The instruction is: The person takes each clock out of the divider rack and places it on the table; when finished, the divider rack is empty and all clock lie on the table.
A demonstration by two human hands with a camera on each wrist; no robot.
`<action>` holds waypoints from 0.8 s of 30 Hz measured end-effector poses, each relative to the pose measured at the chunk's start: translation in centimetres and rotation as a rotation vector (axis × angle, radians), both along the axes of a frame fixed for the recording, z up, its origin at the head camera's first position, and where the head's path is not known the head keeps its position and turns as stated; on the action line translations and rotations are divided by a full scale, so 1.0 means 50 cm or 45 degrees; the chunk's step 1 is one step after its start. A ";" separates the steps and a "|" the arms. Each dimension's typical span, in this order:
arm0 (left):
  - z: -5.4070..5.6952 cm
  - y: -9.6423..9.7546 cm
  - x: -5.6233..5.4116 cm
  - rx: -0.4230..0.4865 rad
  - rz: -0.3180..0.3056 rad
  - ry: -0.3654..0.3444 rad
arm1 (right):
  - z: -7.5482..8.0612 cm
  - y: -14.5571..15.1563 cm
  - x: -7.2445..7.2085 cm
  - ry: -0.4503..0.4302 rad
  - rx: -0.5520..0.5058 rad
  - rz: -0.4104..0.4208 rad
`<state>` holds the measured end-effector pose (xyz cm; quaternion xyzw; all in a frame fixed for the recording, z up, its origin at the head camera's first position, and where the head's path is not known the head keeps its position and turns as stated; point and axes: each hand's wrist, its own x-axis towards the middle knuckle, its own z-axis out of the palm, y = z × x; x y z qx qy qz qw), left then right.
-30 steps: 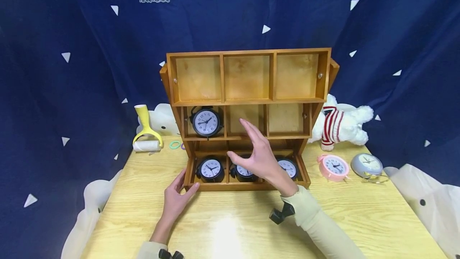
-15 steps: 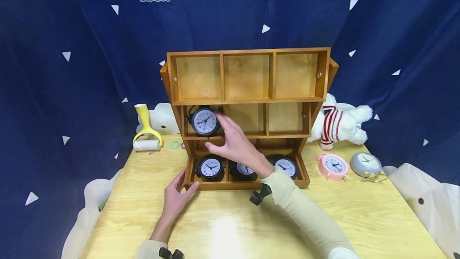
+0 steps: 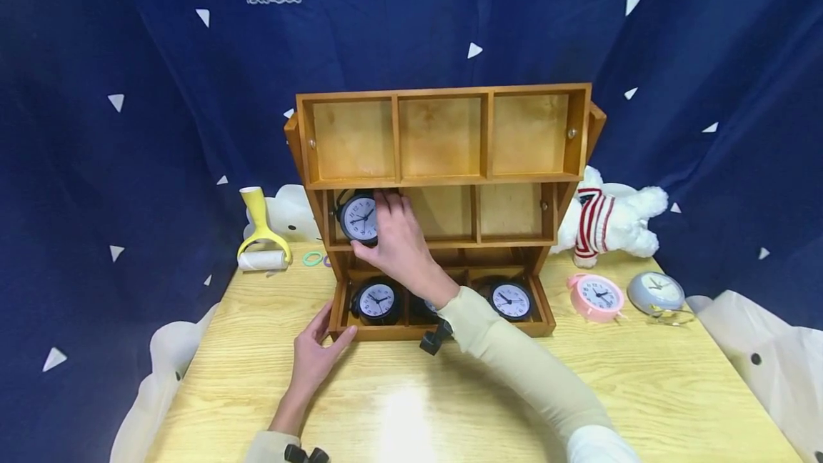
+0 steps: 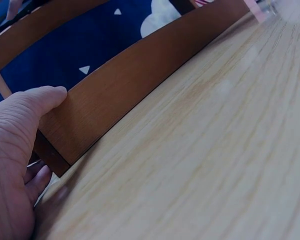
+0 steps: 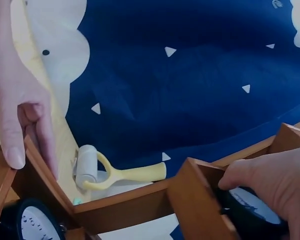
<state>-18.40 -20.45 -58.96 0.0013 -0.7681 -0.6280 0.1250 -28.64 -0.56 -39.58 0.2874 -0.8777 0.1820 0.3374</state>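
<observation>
A three-tier wooden shelf [image 3: 444, 334] stands on the table. In its middle tier, far left compartment, sits a round black alarm clock [image 3: 358, 219] with a white dial. My right hand [image 3: 403, 245] grips this clock, thumb at its lower rim and fingers over its right side, covering part of the dial. The right wrist view shows the thumb close to the compartment wall, above the clock [image 5: 255, 205]. My left hand [image 3: 313, 356] holds the shelf's lower left front corner; in the left wrist view the thumb lies on the front board [image 4: 115, 90], with other fingers round the side.
Black clocks [image 3: 378, 301] [image 3: 510, 301] fill the bottom tier, the middle one mostly behind my right wrist. A pink clock [image 3: 598, 299], a grey-blue clock [image 3: 656, 293] and a white plush toy [image 3: 611, 223] are right of the shelf. A yellow-handled lint roller [image 3: 262, 234] lies left.
My right hand has moved left from before the middle compartments to the black clock in the middle tier and taken hold of it. The left hand stays at the corner.
</observation>
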 end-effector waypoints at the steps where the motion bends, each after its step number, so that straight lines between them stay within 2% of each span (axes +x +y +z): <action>1: 0.000 0.001 0.000 0.008 -0.003 0.005 | -0.003 -0.002 -0.001 0.026 0.011 -0.021; 14: 0.000 0.001 0.003 -0.035 0.018 0.024 | -0.021 -0.005 -0.017 0.234 -0.027 -0.041; 24: 0.000 0.000 0.003 -0.020 0.003 0.001 | -0.017 0.006 -0.012 0.251 -0.137 -0.001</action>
